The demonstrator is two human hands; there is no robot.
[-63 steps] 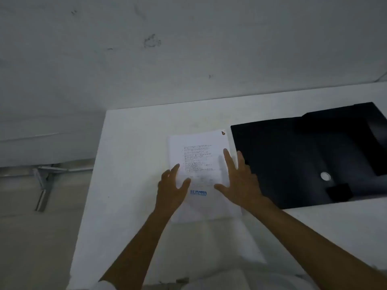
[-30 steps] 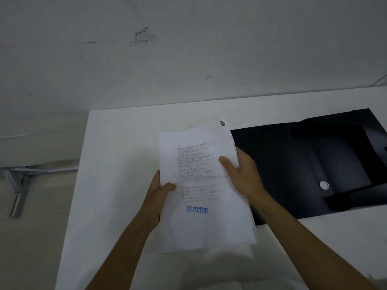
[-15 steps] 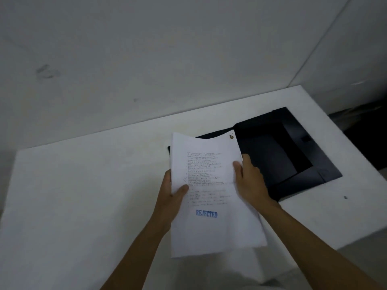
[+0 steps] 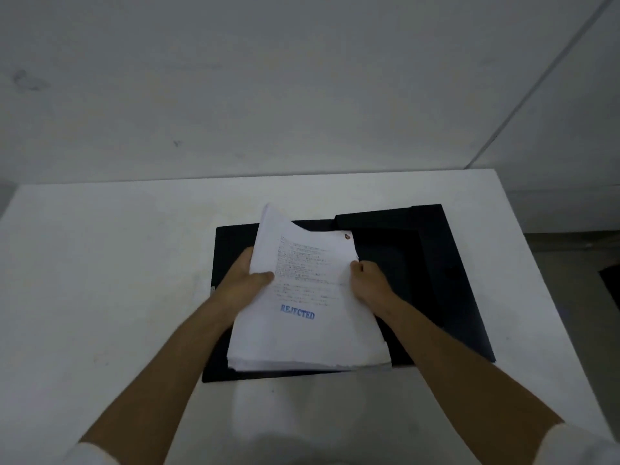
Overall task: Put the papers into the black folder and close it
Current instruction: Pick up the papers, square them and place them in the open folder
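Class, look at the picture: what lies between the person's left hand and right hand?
In the head view, the stack of papers lies between the left hand and right hand, gripped at both side edges above the open black folder.

Two hands hold a stack of papers over an open black folder on a white worktop.

The left hand [image 4: 246,283] grips the papers [image 4: 308,303] at their left edge, thumb on top; the right hand [image 4: 367,283] grips the right edge. The top sheet bears printed lines and a blue "REJECTED" stamp [image 4: 297,312]. The folder [image 4: 446,280] lies flat beneath, its flaps spread, on the worktop [image 4: 100,280] against a pale wall [image 4: 302,78].
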